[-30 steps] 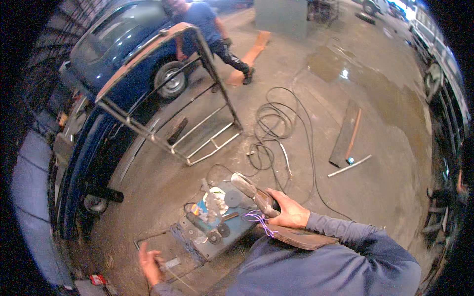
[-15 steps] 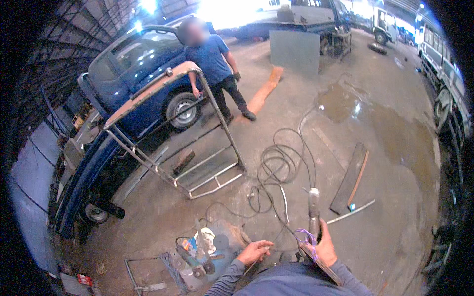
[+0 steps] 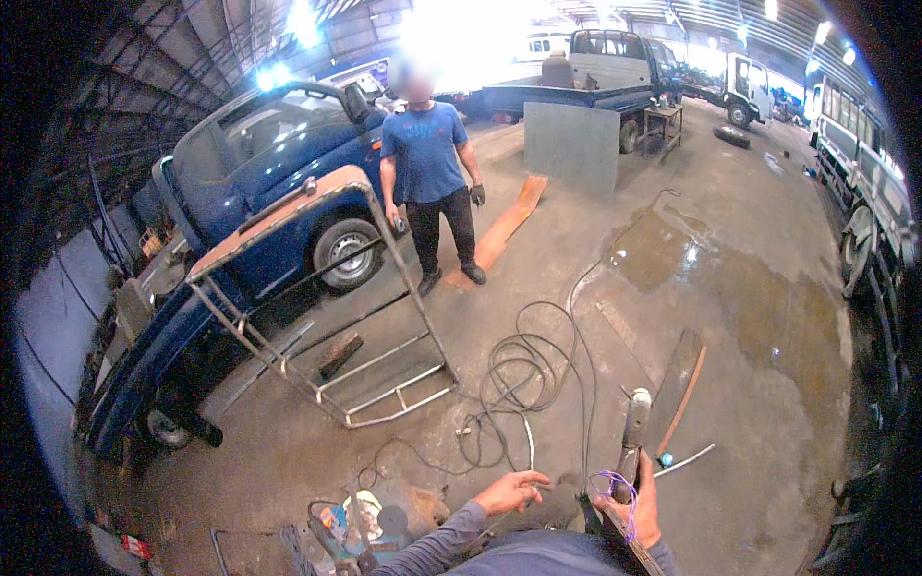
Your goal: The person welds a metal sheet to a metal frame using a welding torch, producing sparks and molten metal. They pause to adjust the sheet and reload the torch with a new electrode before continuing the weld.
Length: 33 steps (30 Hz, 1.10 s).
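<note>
Where the floor runs out at the left, a blue pickup (image 3: 211, 182) stands with its front wheel toward the middle. Before it is a metal tube frame (image 3: 331, 184) with a brown board along its top; a dark block (image 3: 340, 354) lies on the concrete, seen through the bars. Lower down, near the bottom edge, a white cloth (image 3: 366, 514) and a grey disc (image 3: 392, 521) lie among other gear, partly cut off from view. Beside the frame stands a co-worker (image 3: 423, 154) in a blue T-shirt and dark trousers, a dark glove on one hand. An orange strip (image 3: 509, 223) lies on the floor to the right of this person.

The wearer's left hand (image 3: 512, 492) reaches in from below, palm down, fingers loosely extended and partly bent; whether it pinches anything thin, I cannot tell. Beyond it a dark cable (image 3: 544, 303) lies in loose loops, and farther back a grey panel (image 3: 571, 149) stands upright.

The right hand (image 3: 645, 509) is wrapped around a long brown-grey tool (image 3: 636, 420), its rounded end pointing away from the body, purple cord (image 3: 631, 523) hanging about the grip. Just right of the tool in view, a pale tube (image 3: 690, 460) and a dark plank (image 3: 680, 370) lie on the floor. At the far right stands a white truck (image 3: 869, 158).
</note>
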Available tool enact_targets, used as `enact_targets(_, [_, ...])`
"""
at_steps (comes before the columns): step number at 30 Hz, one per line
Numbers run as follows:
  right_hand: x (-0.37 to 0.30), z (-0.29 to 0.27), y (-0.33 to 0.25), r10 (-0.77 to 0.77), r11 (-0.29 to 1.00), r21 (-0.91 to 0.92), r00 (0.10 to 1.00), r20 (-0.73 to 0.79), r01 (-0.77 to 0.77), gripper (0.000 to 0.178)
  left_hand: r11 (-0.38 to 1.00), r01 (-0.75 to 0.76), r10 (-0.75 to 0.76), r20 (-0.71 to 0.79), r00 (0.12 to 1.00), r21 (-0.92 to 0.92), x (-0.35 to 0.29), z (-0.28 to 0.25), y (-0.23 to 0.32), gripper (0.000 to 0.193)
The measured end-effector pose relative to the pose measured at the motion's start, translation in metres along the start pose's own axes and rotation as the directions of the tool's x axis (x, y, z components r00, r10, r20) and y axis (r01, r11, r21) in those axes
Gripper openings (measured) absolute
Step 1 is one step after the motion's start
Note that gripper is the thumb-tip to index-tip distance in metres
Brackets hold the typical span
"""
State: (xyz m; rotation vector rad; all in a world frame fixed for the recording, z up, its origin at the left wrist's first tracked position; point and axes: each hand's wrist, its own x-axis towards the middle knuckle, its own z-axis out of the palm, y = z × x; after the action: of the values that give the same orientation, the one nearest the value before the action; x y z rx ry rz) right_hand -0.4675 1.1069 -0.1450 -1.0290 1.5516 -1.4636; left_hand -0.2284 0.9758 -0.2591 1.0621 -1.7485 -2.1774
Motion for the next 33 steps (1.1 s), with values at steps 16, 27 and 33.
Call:
enact_targets(16, [0.307,-0.079,0.005,0.133,0.982,-0.169,0.952,0.275,-0.089,0.103,0.994,0.075,-0.077,-0.018,0.997,-0.076,0.284,-0.101,0.067,0.038])
enact_targets(27, [0.425,-0.086,-0.062,0.163,0.932,-0.362,0.923,0.348,-0.028,0.105,0.944,0.007,-0.12,-0.325,0.938,-0.33,0.332,-0.111,0.089,0.049])
enact_targets(33, [0.489,-0.09,-0.067,0.142,0.912,-0.407,0.885,0.443,0.058,0.104,0.895,-0.17,-0.059,-0.488,0.871,-0.412,0.368,-0.141,0.105,0.049])
